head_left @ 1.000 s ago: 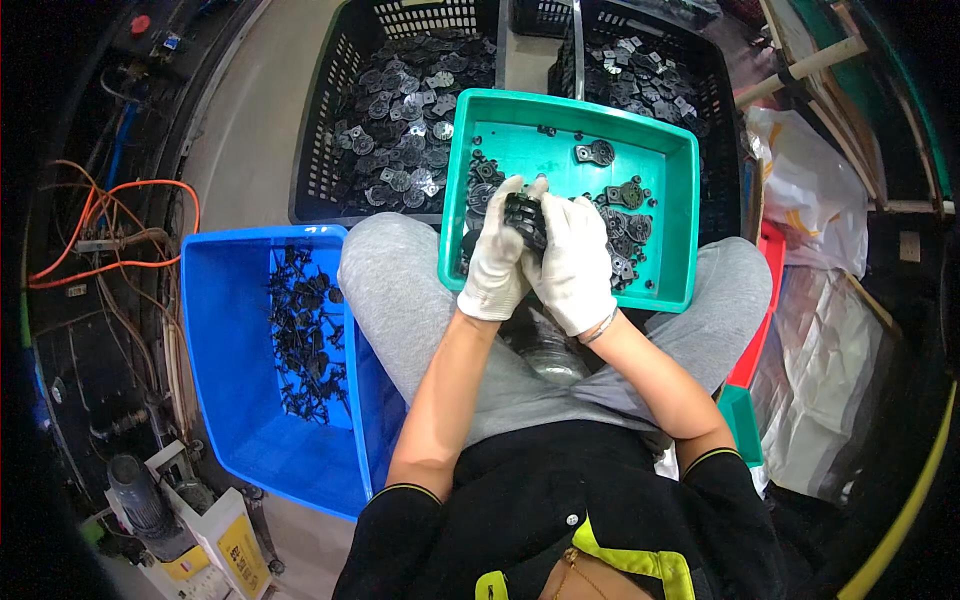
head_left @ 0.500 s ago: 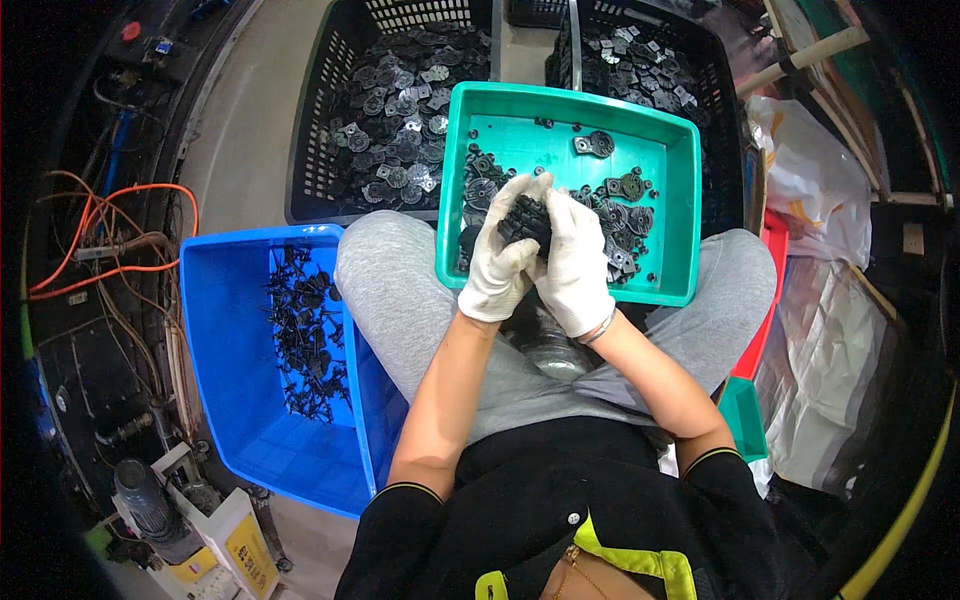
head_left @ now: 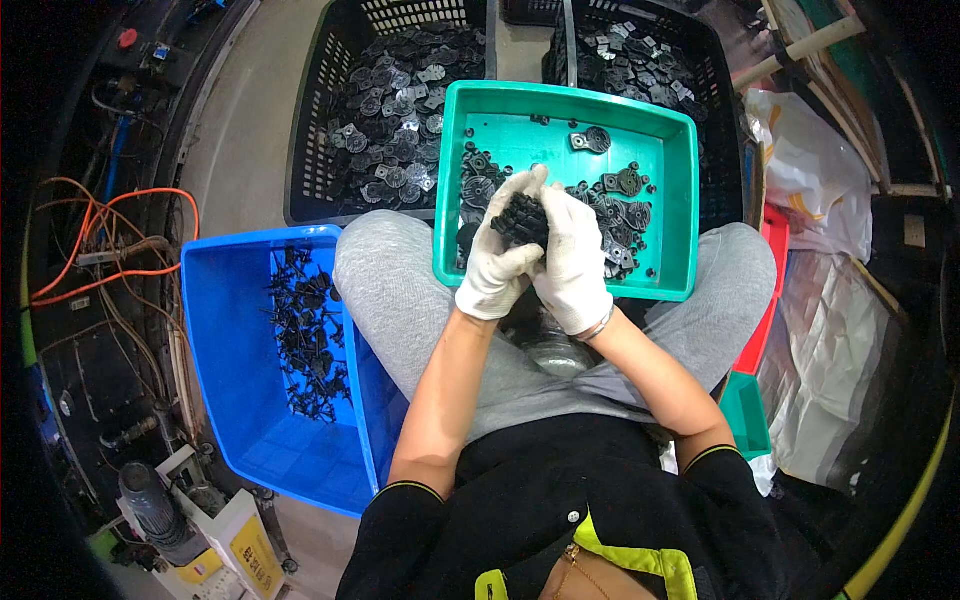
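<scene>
Both my hands wear white gloves and meet over the near side of a green tray [head_left: 572, 95]. Between them sits a bunch of black plastic parts [head_left: 521, 221], stacked close together. My left hand [head_left: 494, 268] is curled round its left side, with the thumb across the front. From the right, my right hand [head_left: 574, 262] closes on the same bunch, its fingers pressed along the far side. Loose flat round black parts [head_left: 629, 182] and small black knobs lie in the tray around my hands. How many parts I hold is hidden by the gloves.
At my left stands a blue bin [head_left: 232, 440] with black spiky pieces [head_left: 308, 340] in it. Two black crates [head_left: 318, 150] of flat black parts stand beyond the tray. Orange cable [head_left: 198, 215] and machinery are far left. Clear plastic sheeting [head_left: 822, 170] lies at right.
The bunch of black parts has tilted slightly between my hands and shows a little more of its side. My hands and the tray stay almost where they were.
</scene>
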### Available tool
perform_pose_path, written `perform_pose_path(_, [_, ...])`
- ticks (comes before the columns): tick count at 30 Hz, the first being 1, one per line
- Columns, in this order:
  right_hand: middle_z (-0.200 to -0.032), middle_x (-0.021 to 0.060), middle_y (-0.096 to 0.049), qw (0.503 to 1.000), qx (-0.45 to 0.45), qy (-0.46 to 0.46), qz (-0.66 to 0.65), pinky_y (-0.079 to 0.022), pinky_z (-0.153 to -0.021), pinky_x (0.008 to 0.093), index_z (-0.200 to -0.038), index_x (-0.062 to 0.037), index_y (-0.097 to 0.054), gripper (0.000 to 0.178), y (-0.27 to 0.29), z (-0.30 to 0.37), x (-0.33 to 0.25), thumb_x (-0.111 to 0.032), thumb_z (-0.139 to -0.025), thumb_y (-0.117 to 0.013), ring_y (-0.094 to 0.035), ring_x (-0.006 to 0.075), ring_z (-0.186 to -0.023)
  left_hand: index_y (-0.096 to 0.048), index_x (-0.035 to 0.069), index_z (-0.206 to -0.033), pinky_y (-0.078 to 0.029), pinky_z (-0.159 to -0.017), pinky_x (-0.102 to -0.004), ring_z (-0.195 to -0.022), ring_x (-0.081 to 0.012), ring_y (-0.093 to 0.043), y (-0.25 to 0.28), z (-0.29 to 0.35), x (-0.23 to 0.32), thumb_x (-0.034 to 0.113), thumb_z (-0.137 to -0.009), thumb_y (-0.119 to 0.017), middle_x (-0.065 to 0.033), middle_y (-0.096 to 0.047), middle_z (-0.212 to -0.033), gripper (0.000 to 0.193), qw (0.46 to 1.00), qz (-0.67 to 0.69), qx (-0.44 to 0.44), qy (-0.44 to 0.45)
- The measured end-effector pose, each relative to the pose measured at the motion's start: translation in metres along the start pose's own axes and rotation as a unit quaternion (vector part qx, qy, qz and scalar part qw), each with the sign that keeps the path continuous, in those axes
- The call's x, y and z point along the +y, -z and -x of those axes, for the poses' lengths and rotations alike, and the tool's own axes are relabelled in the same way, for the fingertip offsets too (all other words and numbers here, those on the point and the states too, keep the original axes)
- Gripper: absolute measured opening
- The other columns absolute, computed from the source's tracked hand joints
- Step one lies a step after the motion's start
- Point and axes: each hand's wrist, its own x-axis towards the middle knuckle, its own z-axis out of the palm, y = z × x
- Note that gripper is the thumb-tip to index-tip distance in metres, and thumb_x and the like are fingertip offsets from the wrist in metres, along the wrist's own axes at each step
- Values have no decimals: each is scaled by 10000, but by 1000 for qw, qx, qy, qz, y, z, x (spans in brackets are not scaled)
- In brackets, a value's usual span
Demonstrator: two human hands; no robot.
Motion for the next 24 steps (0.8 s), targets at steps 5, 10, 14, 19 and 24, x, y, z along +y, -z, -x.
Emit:
perform_pose_path(5, [-1143,177,-498,1000,0,7,-14,-407,-857,440,-1279,-22,-353,720,-2,0,3,-22,-616,-633,-495,363,-1015,-295,70,-1361,-251,-1090,-424,-1309,-309,-307,-3,-1,1,164,-596,-803,-122,-316,-1423,923,1000,-3,18,8])
perform_pose_path(10, [-1122,174,-505,1000,-18,-4,2,-401,-850,446,-1257,-21,-373,705,5,-3,-1,-39,-606,-642,-498,362,-997,-286,79,-1366,-256,-1088,-429,-1304,-314,-313,-3,-1,0,173,-606,-795,-140,-314,-1421,920,1000,1,10,10])
perform_pose_path(14, [-1097,155,-511,997,-60,-47,17,-400,-846,440,-1221,-20,-406,675,12,-9,-9,-49,-596,-661,-502,341,-990,-279,87,-1368,-272,-1081,-429,-1291,-318,-332,0,1,-1,173,-621,-783,-154,-328,-1409,905,1000,11,12,10])
perform_pose_path(19, [-1088,140,-508,996,-74,-51,6,-407,-833,424,-1222,-23,-415,695,15,-11,-4,-67,-587,-694,-508,324,-981,-269,101,-1386,-326,-1049,-392,-1257,-276,-383,2,0,-2,95,-670,-711,-155,-357,-1389,841,999,48,3,23])
perform_pose_path(24, [-1088,142,-497,998,-47,29,8,-421,-798,423,-1253,-110,-440,710,22,-7,2,-106,-596,-711,-513,325,-956,-258,110,-1393,-323,-1052,-411,-1244,-304,-395,-2,1,0,99,-645,-717,-185,-348,-1387,878,996,77,-7,37])
